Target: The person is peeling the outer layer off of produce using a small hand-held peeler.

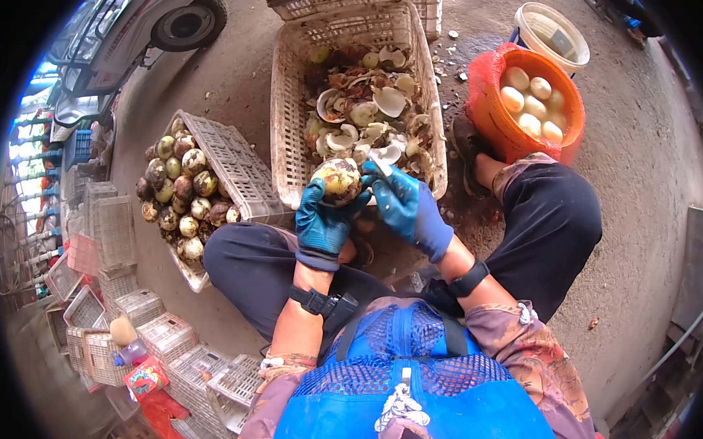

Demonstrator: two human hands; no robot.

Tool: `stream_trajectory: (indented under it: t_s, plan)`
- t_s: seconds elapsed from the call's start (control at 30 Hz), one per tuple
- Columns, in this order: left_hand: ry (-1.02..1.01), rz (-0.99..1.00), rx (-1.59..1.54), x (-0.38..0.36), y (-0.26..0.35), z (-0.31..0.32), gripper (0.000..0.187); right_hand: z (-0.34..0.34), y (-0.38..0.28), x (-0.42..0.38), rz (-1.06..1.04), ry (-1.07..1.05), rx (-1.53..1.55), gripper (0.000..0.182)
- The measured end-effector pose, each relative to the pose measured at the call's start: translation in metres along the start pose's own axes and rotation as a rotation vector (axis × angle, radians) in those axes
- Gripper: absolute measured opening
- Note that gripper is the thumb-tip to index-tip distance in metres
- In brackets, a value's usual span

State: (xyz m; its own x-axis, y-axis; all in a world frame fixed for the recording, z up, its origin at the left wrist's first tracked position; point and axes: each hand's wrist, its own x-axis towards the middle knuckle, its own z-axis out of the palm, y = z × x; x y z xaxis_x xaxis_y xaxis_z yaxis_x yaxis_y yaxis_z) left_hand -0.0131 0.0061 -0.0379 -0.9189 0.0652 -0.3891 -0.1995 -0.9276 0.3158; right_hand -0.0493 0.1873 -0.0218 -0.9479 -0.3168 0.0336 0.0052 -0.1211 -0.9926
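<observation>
My left hand [324, 228], in a blue-green coated glove, is closed around a round, yellow-green fruit with brown patches [339, 180]. Close on its right is my right hand [399, 202], gloved alike, with fingers curled around a small tool with a pale blade [380, 164]; its exact kind is unclear. Both hands are over the near end of a dirty pale plastic crate [283, 138]. Inside that crate lie curved white-lined peels [389, 101] and brown scraps. To the left, a tilted crate [232, 163] spills out a heap of whole green-brown fruits [182, 182].
An orange bucket [482, 107] draped with red netting holds pale peeled fruits [532, 107] in liquid at the right. Behind it stands a white bucket [571, 49]. Stacked crates [166, 333] line the lower left, and a vehicle wheel [189, 26] is at the upper left.
</observation>
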Motion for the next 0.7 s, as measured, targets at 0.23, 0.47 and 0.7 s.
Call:
stream_trajectory:
  t_s: [0.23, 0.47, 0.7]
  plan:
    - [0.046, 0.075, -0.042, 0.001, -0.008, 0.001, 0.056, -0.010, -0.021, -0.012, -0.152, -0.177, -0.823, 0.046]
    - [0.104, 0.089, 0.004, 0.004, -0.011, -0.011, 0.057, -0.019, -0.030, -0.010, -0.115, -0.286, -0.859, 0.037]
    - [0.080, 0.088, 0.100, 0.006, -0.011, -0.016, 0.055, -0.024, -0.027, -0.012, -0.127, -0.322, -0.852, 0.029]
